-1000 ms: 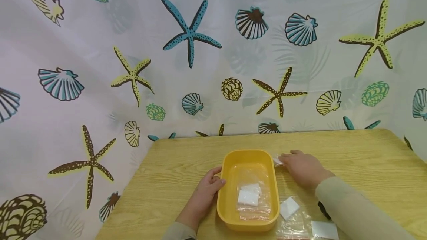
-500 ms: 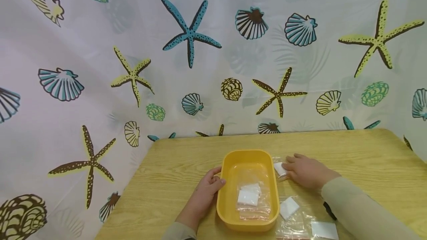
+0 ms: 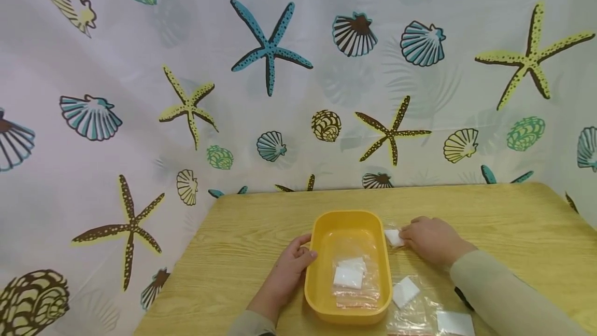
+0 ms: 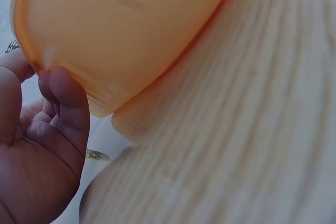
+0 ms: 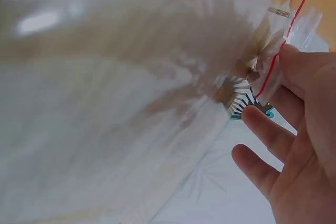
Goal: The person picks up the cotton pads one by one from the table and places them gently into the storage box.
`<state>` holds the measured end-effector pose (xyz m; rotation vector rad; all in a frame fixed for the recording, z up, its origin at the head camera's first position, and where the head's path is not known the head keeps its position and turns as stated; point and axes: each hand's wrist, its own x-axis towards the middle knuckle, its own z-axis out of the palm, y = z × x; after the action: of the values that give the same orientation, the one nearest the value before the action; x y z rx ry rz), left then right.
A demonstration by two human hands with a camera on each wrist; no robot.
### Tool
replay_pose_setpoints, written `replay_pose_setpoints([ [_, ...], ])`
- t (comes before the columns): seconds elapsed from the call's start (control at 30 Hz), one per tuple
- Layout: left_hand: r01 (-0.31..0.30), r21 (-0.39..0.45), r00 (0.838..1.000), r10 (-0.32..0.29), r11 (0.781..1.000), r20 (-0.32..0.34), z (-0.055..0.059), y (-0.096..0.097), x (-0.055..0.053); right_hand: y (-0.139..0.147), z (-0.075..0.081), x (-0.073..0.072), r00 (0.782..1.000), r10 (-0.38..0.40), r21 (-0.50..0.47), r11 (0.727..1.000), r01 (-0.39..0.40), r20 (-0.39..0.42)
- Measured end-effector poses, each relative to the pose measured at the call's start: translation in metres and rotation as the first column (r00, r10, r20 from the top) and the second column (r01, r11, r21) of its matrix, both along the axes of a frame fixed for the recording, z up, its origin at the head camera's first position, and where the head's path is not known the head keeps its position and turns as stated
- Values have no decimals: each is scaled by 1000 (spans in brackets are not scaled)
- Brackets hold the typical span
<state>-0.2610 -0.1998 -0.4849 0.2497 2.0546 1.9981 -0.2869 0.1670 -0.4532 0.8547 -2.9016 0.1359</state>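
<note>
My left hand (image 3: 290, 267) grips the left rim of a yellow plastic tub (image 3: 322, 299), thumb on the near side; the left wrist view shows thumb and fingers (image 4: 68, 93) at the tub's edge. Inside the tub lie clear zip bags (image 3: 356, 299) with white contents. Just right of the tub, my right hand (image 3: 434, 240) pinches a small zip bag (image 3: 394, 237) holding something white. In the right wrist view its red-lined seal (image 5: 273, 69) sits between thumb and forefinger, while the other fingers are spread.
Another zip bag (image 3: 408, 315) with a white square lies right of the tub, near the front of the wooden table (image 3: 252, 232). Beside it is one more white piece in a bag (image 3: 454, 322). A curtain (image 3: 298, 118) printed with shells and starfish hangs behind the table.
My right hand has drawn back slightly to the right from beside the tub, and more of its bag shows. Its fingers now pinch the bag's right end. The left hand keeps its hold.
</note>
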Motion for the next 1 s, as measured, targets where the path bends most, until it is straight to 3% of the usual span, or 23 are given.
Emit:
replay_pose_setpoints([
  [0.23,-4,-17,1000,4,1000,17,2,1,0,4,10,7,991,-24,-52,998,17,-129],
  [0.43,-7,-19,1000,8,1000,19,3,2,0,1,28,17,985,-70,-85,995,57,-157],
  [0.77,-20,-30,1000,20,999,13,2,1,0,-36,47,47,950,-11,-135,990,-33,-312],
  [0.9,-16,-21,1000,16,1000,6,0,2,0,-52,50,54,940,-3,-141,989,-48,-341],
  [1.0,-14,-16,1000,14,1000,2,0,3,0,-61,49,57,945,-2,-134,990,-44,-327],
])
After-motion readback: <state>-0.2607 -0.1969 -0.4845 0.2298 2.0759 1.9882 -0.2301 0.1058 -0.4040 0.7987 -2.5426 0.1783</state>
